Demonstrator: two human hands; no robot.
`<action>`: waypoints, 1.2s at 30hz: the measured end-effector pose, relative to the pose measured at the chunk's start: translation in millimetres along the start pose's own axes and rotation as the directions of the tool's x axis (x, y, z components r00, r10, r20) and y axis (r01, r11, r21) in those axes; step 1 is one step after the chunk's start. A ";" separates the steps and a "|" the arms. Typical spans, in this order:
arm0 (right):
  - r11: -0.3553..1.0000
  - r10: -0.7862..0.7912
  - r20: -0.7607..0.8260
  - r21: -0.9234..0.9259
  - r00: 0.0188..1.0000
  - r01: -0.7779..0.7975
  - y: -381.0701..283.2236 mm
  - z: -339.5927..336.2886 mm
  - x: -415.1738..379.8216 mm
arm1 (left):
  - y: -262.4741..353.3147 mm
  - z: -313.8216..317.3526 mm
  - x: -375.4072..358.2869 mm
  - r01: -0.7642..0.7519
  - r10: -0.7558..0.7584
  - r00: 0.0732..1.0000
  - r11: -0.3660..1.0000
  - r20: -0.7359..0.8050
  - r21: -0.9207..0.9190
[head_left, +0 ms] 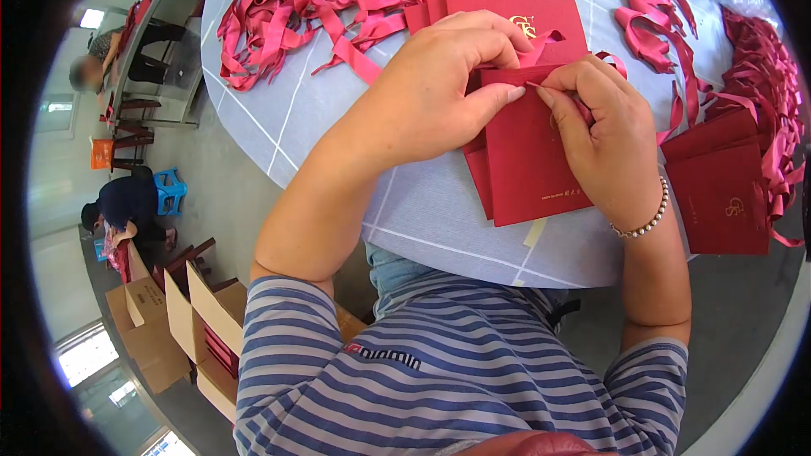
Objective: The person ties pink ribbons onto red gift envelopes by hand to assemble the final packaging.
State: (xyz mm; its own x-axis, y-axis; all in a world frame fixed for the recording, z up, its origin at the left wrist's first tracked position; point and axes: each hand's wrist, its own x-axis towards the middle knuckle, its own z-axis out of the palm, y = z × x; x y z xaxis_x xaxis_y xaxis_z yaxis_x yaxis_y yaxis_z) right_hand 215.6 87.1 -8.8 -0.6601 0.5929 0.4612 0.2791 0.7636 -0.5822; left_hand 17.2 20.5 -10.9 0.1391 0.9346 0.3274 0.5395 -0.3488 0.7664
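Observation, hands at the near red pouch [536, 160]. I have the left hand [443, 89] at its upper corner: thumb along the top edge, fingers curled beyond it; I cannot tell how firmly they press. This grip presumably steadies the edge against the other hand's pull. I have the right hand [604, 131] with thumb and forefinger pinched together at that edge, on what looks like a narrow ribbon end; the tips hide most of it. A ribbon loop [545, 48] rises just beyond both sets of fingertips.

The pouch lies flat below the fingers, probably so the cloth-covered table [422, 203] supports it. Beyond the fingers: a gold-lettered pouch [557, 13]. Left of them: loose ribbons [262, 34]. Right of them: stacked pouches [731, 203], their ribbons [756, 76] bunched alongside, perhaps limiting tangles.
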 end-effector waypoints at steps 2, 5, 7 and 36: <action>0.999 -0.001 0.003 -0.052 1.000 0.002 -2.6 1.0 -0.4 | 1.9 1.8 -0.1 -0.066 0.067 0.997 0.996 -0.023 0.056; 0.993 -0.020 -0.022 -0.114 1.000 0.017 -8.7 3.2 -0.5 | 4.9 4.7 -0.7 -0.063 0.068 0.996 0.994 -0.049 0.090; 0.989 0.003 -0.018 -0.148 1.000 -0.006 -15.7 4.4 -2.1 | 4.3 7.8 -0.7 -0.094 0.102 0.992 0.989 -0.068 0.115; 0.996 -0.073 0.009 -0.043 0.997 0.073 -4.4 -18.7 10.1 | 14.0 -1.7 3.0 -0.225 0.242 0.968 0.955 -0.072 0.191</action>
State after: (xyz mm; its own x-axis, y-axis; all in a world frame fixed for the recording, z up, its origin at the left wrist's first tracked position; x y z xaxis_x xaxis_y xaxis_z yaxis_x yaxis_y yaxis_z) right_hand 220.8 94.5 11.0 -0.6852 0.5332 0.4962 0.2595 0.8152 -0.5178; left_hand 23.8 18.3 1.8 0.2055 0.8150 0.5418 0.6432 -0.5297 0.5529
